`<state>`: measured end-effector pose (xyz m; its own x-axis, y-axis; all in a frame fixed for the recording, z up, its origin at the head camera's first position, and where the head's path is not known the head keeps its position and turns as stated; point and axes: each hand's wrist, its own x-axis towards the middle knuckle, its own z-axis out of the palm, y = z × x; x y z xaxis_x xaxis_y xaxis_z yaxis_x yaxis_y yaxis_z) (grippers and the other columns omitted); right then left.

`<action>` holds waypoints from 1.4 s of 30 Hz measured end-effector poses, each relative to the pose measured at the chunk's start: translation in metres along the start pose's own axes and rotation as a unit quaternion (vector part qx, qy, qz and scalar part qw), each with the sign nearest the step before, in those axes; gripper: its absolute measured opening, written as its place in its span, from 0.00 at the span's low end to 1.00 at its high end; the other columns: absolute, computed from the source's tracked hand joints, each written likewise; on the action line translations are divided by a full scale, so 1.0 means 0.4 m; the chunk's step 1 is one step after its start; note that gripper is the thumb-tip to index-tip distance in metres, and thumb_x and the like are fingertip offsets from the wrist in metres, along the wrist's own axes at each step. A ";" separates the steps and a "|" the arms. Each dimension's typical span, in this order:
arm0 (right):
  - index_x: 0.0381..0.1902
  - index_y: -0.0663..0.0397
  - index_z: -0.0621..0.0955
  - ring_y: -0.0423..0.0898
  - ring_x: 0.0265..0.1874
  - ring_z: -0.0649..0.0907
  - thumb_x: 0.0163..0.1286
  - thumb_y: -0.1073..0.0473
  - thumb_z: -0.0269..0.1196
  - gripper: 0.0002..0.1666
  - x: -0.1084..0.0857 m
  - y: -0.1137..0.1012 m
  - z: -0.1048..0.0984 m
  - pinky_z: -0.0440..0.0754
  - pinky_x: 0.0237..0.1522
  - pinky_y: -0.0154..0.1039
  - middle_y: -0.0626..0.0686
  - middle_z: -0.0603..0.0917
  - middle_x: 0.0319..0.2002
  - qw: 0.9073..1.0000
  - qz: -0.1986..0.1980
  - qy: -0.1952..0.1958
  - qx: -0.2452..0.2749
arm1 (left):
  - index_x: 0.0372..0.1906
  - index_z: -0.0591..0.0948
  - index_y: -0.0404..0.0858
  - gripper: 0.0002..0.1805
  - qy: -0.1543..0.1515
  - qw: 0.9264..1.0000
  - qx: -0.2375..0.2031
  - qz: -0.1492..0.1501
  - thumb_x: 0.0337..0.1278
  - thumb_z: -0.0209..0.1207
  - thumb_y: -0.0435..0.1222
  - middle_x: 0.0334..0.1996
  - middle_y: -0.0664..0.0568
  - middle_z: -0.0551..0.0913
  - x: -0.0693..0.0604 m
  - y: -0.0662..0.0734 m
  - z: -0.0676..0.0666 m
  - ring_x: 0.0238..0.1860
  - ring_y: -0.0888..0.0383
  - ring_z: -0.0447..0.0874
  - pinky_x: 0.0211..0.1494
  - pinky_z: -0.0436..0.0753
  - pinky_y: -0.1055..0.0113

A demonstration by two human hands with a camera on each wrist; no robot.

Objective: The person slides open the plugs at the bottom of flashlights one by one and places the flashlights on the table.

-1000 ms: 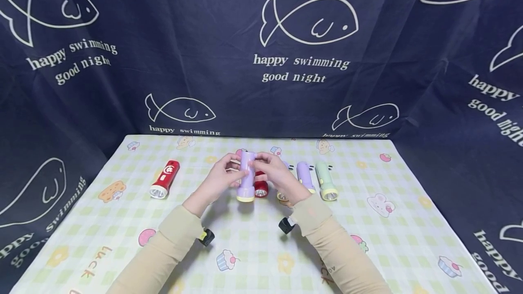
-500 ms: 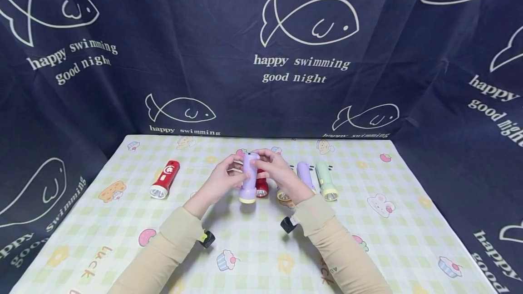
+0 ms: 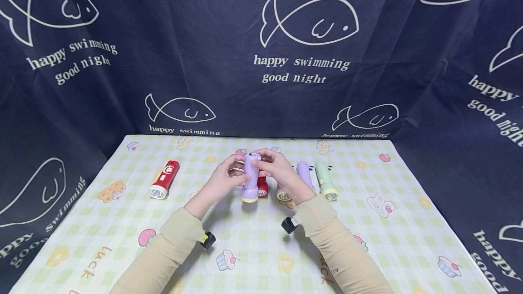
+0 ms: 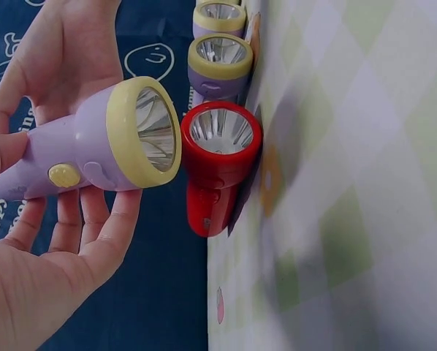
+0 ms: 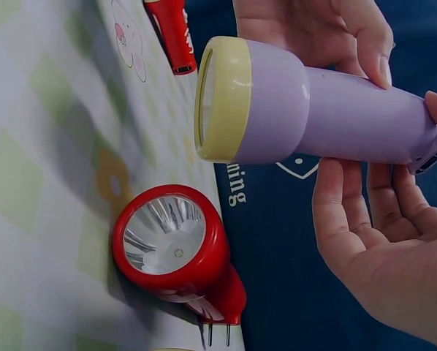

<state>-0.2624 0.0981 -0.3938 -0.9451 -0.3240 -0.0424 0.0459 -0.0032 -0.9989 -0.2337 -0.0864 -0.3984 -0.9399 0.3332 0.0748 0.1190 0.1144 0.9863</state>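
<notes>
A lavender flashlight (image 3: 250, 180) with a yellow rim is held above the table between both hands, its lamp end toward the person. My left hand (image 3: 220, 178) grips its body from the left, thumb on the near side. From the right, my right hand (image 3: 279, 171) pinches it near the tail end. A yellow button (image 4: 64, 175) shows on its side in the left wrist view, and a dark slot (image 5: 427, 159) at the tail in the right wrist view. Behind it on the table lies a red flashlight (image 3: 263, 187), with metal prongs (image 5: 218, 335) out at its tail.
Right of the hands lie two more lavender flashlights, one (image 3: 283, 195) partly hidden by the right hand, the other (image 3: 304, 173) farther right. A green flashlight (image 3: 326, 180) ends the row. Another red flashlight (image 3: 165, 179) lies at left on the checked tablecloth (image 3: 253, 248).
Both hands and the lavender flashlight have shifted slightly right. The flashlight's tail end has tilted a little, so its dark slot shows more.
</notes>
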 end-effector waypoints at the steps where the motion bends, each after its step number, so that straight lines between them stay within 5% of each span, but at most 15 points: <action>1: 0.56 0.67 0.73 0.41 0.40 0.81 0.62 0.64 0.62 0.25 -0.001 0.000 0.000 0.82 0.43 0.40 0.55 0.80 0.47 1.000 -0.001 0.001 -0.003 | 0.58 0.69 0.30 0.24 0.001 1.000 0.000 0.001 0.54 0.60 0.26 0.49 0.35 0.76 0.005 -0.010 -0.001 0.44 0.46 0.78 0.44 0.84 0.60; 9: 0.56 0.66 0.73 0.42 0.41 0.81 0.62 0.62 0.62 0.24 -0.009 -0.003 -0.001 0.82 0.45 0.42 0.57 0.79 0.48 1.000 -0.015 0.005 -0.019 | 0.58 0.71 0.35 0.25 0.010 1.000 0.028 0.001 0.54 0.63 0.31 0.49 0.39 0.78 0.021 -0.040 -0.009 0.44 0.50 0.79 0.47 0.82 0.63; 21: 0.53 0.59 0.77 0.42 0.38 0.82 0.61 0.60 0.65 0.22 -0.025 -0.011 0.005 0.82 0.44 0.38 0.56 0.82 0.44 0.993 -0.045 0.030 -0.101 | 0.54 0.75 0.30 0.17 0.027 0.998 -0.033 -0.040 0.63 0.55 0.34 0.55 0.41 0.77 0.015 0.033 -0.037 0.43 0.55 0.80 0.47 0.84 0.60; 29: 0.52 0.52 0.78 0.50 0.47 0.82 0.59 0.57 0.68 0.23 -0.041 -0.023 0.011 0.81 0.49 0.44 0.53 0.82 0.48 0.985 -0.082 0.030 -0.148 | 0.52 0.77 0.29 0.20 0.051 0.995 -0.030 -0.082 0.62 0.56 0.39 0.46 0.41 0.81 0.015 0.069 -0.030 0.41 0.56 0.81 0.44 0.85 0.62; 42: 0.50 0.61 0.77 0.56 0.44 0.81 0.57 0.68 0.68 0.22 -0.060 -0.030 0.029 0.81 0.51 0.51 0.61 0.82 0.46 0.975 -0.171 0.019 -0.141 | 0.46 0.79 0.26 0.18 0.060 0.993 -0.055 -0.079 0.61 0.56 0.39 0.39 0.45 0.82 0.002 0.097 -0.023 0.43 0.50 0.80 0.43 0.86 0.60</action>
<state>-0.2366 0.0951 -0.3804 -0.9009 -0.3141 0.2996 -0.3607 0.1577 -0.9193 -0.2329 -0.0901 -0.3585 -0.9762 0.2044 -0.0726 -0.0635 0.0505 0.9967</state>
